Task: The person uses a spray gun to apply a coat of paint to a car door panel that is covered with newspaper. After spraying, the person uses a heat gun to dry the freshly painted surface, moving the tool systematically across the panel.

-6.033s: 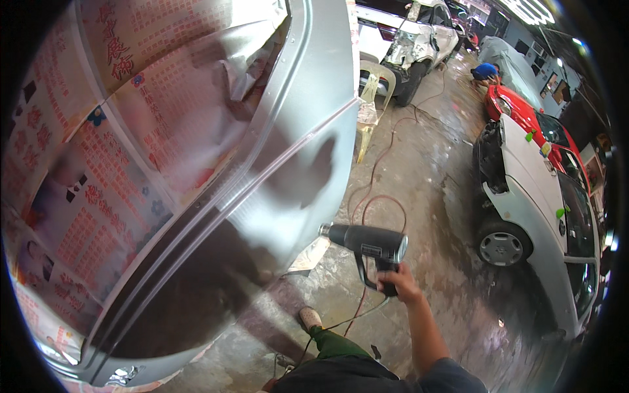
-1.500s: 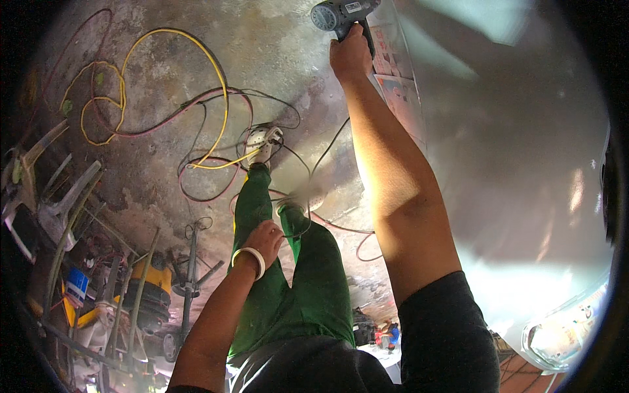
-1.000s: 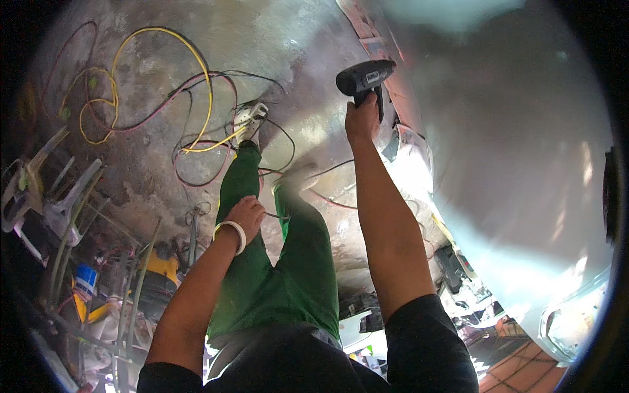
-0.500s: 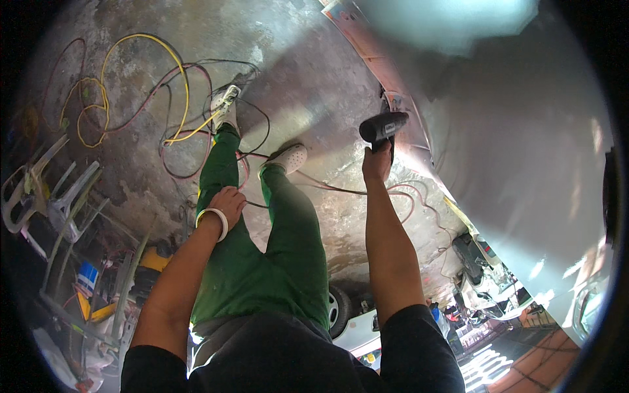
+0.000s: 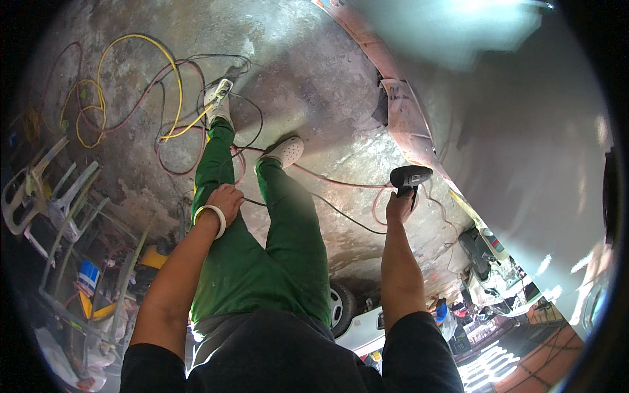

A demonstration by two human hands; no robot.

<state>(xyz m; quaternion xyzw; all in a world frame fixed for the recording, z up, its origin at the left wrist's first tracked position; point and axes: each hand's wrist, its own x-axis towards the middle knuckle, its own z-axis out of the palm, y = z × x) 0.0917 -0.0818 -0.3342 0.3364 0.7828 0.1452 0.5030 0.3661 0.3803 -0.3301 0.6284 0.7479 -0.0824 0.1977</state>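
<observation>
My right hand (image 5: 400,207) grips a black heat gun (image 5: 409,175) by its handle, beside the lower edge of a large grey, glossy car panel (image 5: 511,150). The gun appears apart from the panel, with its barrel roughly level in the picture. Pink printed masking paper (image 5: 406,111) runs along the panel's edge above the gun. My left hand (image 5: 226,202), with a white band on the wrist, rests at my green-trousered left thigh, its fingers curled on a black cord (image 5: 255,203) that runs out to the right.
Yellow (image 5: 178,85), pink and black cables loop over the concrete floor (image 5: 295,72) around my white clogs (image 5: 287,152). Plastic chairs (image 5: 85,177) and a yellow machine (image 5: 154,257) crowd the left. A white car's wheel (image 5: 339,308) and more vehicles appear low in the picture.
My view has swung down from the papered panel to floor and legs. Over the last second or so, the heat gun in my right hand has come down along the panel's edge.
</observation>
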